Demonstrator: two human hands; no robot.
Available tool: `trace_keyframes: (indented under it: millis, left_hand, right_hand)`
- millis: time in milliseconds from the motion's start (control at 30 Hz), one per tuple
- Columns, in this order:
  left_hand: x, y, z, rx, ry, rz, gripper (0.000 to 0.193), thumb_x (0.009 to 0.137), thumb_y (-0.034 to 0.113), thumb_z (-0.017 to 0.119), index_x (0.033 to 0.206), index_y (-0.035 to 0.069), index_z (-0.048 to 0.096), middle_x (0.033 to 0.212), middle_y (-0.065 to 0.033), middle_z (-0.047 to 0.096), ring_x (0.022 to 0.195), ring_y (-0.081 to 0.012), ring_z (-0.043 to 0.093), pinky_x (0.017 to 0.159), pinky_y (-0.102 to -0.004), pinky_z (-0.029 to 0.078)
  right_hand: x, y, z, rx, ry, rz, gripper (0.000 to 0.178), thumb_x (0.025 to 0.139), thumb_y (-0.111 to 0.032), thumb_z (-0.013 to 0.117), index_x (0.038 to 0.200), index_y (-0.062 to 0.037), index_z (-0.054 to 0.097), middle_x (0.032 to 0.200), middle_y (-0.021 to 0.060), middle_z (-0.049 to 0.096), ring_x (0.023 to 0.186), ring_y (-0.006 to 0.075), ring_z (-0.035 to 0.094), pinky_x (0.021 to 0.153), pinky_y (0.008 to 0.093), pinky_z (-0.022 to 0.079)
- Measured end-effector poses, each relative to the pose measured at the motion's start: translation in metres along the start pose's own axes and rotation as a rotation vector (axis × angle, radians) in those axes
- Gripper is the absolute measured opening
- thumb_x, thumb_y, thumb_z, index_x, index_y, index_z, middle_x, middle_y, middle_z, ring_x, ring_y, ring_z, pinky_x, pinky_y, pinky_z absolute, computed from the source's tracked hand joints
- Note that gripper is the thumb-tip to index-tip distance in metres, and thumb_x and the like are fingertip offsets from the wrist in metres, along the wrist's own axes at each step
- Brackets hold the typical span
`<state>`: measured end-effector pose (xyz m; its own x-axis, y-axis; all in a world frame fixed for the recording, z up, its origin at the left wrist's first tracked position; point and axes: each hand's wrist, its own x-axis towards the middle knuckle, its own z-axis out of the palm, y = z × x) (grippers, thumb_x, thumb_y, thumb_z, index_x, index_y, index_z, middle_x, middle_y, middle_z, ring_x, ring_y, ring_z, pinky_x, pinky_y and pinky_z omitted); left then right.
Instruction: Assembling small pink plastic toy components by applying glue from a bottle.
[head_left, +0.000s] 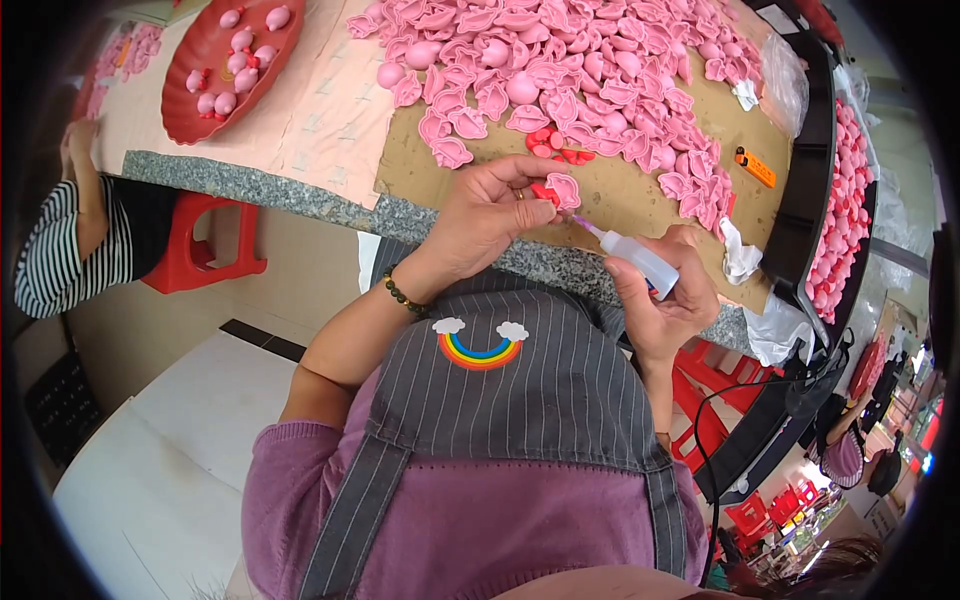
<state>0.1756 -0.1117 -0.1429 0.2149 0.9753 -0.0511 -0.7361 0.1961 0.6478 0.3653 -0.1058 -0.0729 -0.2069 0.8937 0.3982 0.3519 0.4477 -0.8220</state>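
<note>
Between thumb and fingers, my left hand (488, 212) pinches a small pink molded piece (563, 190) together with a red part (543, 192). My right hand (668, 295) is closed round a translucent squeeze bottle (638, 262), its purple-tinted nozzle (588, 227) tilted toward the pink piece. Whether the tip touches the piece I cannot tell. Just beyond my left hand lie several red parts (546, 143). A large heap of pink molded pieces (590, 80) spreads over the brown board (420, 185) at the far side.
A red fluted tray (180, 110) with pink balls stands at the far left. An orange cutter (755, 166) and crumpled tissue (740, 250) lie right of the heap. Beyond them is a black bin (800, 200) of pink and red pieces (840, 215). A person in striped clothing (60, 245) sits left.
</note>
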Motion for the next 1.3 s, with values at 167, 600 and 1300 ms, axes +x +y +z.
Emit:
trace_keyframes:
  millis: [167, 600, 1300]
  left_hand:
    - [-0.0002, 0.0011, 0.0011, -0.001, 0.008, 0.001, 0.038, 0.082, -0.002, 0.058, 0.118, -0.002, 0.049, 0.110, -0.0095, 0.057, 0.095, -0.0152, 0.057, 0.084, -0.0306, 0.048]
    - [-0.0009, 0.0034, 0.0021, -0.051, 0.013, -0.024, 0.037, 0.083, -0.001, 0.057, 0.119, -0.002, 0.049, 0.110, -0.0100, 0.057, 0.096, -0.0169, 0.057, 0.085, -0.0327, 0.048]
    - [0.0003, 0.0008, -0.0002, -0.038, 0.000, -0.005, 0.036, 0.084, 0.001, 0.057, 0.119, -0.002, 0.049, 0.106, -0.0104, 0.059, 0.094, -0.0175, 0.058, 0.081, -0.0316, 0.048]
  right_hand:
    - [0.0013, 0.0006, 0.0004, -0.024, -0.001, -0.010, 0.022, 0.062, -0.003, 0.076, 0.077, 0.0039, 0.061, 0.063, 0.0025, 0.050, 0.059, 0.0102, 0.040, 0.052, 0.0223, 0.028]
    - [0.0008, 0.0007, -0.0016, -0.015, 0.030, 0.006, 0.019, 0.063, -0.002, 0.074, 0.076, 0.0031, 0.061, 0.062, 0.0013, 0.048, 0.058, 0.0093, 0.038, 0.052, 0.0215, 0.026]
    - [0.0028, 0.0041, -0.0034, -0.018, 0.039, -0.020, 0.019, 0.065, -0.003, 0.074, 0.076, 0.0034, 0.061, 0.063, 0.0019, 0.049, 0.061, 0.0099, 0.038, 0.053, 0.0218, 0.026]
